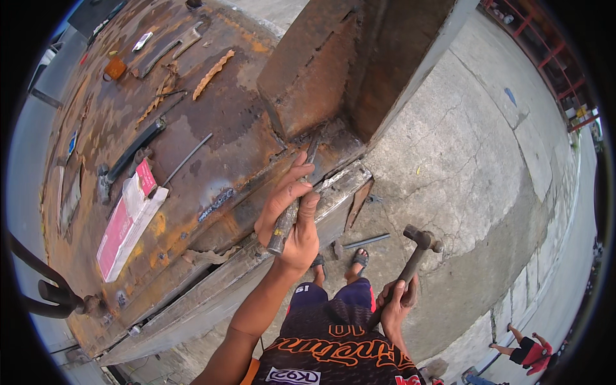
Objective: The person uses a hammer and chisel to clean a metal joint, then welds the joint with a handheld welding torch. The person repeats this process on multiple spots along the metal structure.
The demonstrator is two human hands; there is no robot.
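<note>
My left hand [300, 247] is closed round a cold chisel [277, 241], with its struck end sticking out below the thumb. The chisel's far end reaches the corner where a rusty upright steel piece [308, 90] meets the rusty steel plate [224, 141]. Low on the right, my right hand [396, 307] grips a hammer [414, 262] by its handle. The hammer head is raised to the right of the chisel and apart from it.
On the plate lie a torn pink-and-white box [131, 224], a thin rod [187, 159], a black-handled tool [136, 151] and rusty scraps [213, 75]. A metal bar [367, 241] lies on the concrete floor near my feet. Another person [529, 353] is at the far right.
</note>
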